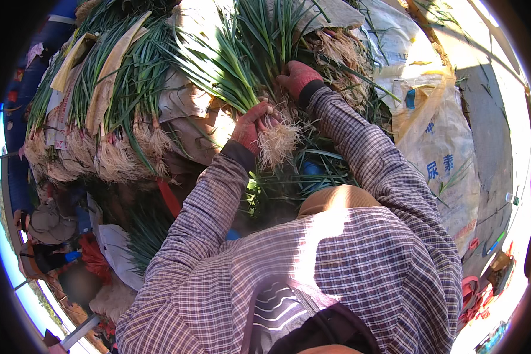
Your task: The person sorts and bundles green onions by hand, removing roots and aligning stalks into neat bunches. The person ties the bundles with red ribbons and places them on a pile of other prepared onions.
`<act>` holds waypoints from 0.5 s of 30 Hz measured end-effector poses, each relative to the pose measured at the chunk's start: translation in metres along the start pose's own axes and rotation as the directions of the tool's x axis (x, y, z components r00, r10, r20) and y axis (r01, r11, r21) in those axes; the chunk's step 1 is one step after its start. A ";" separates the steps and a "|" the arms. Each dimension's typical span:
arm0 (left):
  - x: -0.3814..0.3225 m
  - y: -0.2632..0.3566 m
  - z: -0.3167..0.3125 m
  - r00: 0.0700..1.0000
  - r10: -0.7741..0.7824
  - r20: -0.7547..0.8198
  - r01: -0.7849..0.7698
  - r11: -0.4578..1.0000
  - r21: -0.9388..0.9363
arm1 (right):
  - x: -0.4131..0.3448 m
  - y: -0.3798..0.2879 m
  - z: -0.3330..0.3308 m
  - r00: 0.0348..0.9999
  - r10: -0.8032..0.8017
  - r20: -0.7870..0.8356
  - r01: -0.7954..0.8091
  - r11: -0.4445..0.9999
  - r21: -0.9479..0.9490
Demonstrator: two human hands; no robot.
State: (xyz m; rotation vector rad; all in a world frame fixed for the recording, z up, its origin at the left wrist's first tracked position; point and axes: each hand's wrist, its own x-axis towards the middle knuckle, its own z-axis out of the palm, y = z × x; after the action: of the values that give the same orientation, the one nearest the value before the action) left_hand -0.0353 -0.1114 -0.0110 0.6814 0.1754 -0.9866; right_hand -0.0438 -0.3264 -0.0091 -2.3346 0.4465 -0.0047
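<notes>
My left hand [249, 127], in a red knitted glove, grips a bunch of green garlic [243, 82] near its bulbs. Pale stringy roots [278, 144] hang out below that fist, and the long flat leaves point up and to the left. Close by on the right, my right hand [300, 79] wears a matching glove and is curled at the lower stalks of a second leafy bunch [272, 37]; its fingertips are partly hidden. Beneath both hands lie loose green leaves [321, 166].
More rooted bunches [119, 150] are stacked at left, with cardboard strips [104, 84] among them. Other roots [343, 57] lie beyond my right hand. A printed woven sack [447, 146] spreads along the right. At lower left is a person in a hat [53, 223].
</notes>
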 end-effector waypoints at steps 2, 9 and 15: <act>0.003 0.005 -0.006 1.000 0.002 0.001 -0.002 0.997 0.073 | 0.006 0.002 -0.003 0.995 0.059 -0.081 -0.061 0.998 -0.024; 0.013 -0.008 -0.012 0.986 0.113 -0.125 -0.068 0.947 0.314 | -0.089 -0.019 0.010 0.935 -0.351 0.052 0.354 0.906 -0.233; -0.019 -0.028 -0.011 0.989 0.018 -0.146 0.008 0.984 0.178 | -0.096 0.005 0.020 0.946 -0.062 0.317 -0.195 0.673 0.714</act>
State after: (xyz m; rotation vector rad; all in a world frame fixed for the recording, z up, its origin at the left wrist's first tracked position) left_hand -0.0672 -0.1020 -0.0240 0.9193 0.2160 -0.9550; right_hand -0.1327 -0.2856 -0.0141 -1.4623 0.2864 0.1922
